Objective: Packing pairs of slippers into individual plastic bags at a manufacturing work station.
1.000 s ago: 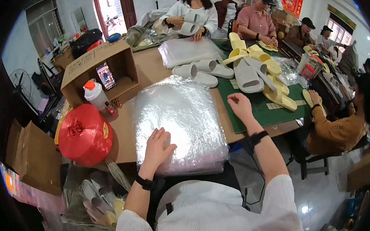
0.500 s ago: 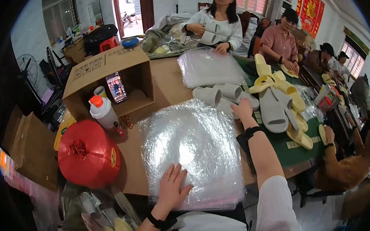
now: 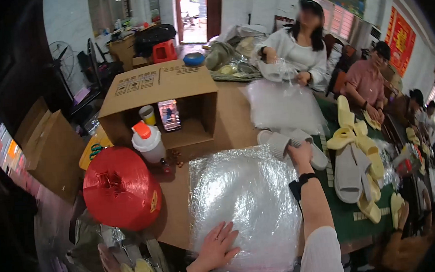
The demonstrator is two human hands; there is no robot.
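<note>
My left hand point(image 3: 218, 247) lies flat with fingers spread on a stack of clear plastic bags point(image 3: 244, 199) on the table in front of me. My right hand point(image 3: 300, 152) reaches past the stack's far right corner and is closed on grey slippers point(image 3: 277, 143). Its fingertips are partly hidden among them. Another grey slipper point(image 3: 319, 157) lies just right of that hand. Farther right, a large grey slipper point(image 3: 348, 180) rests on a pile of yellow slippers point(image 3: 373, 159) over a green mat point(image 3: 342, 223).
At left stand a red twine roll point(image 3: 118, 189), a white bottle point(image 3: 149, 146) with orange cap, and an open cardboard box point(image 3: 150, 92) holding a phone point(image 3: 170, 115). Across the table a person point(image 3: 297, 51) handles slippers in clear plastic beside another bag stack point(image 3: 285, 107). More people sit at right.
My right hand has closed around the grey slippers it was reaching over. My left hand stays on the bags. Across the table, the person's slippers are now in clear plastic. The view has shifted.
</note>
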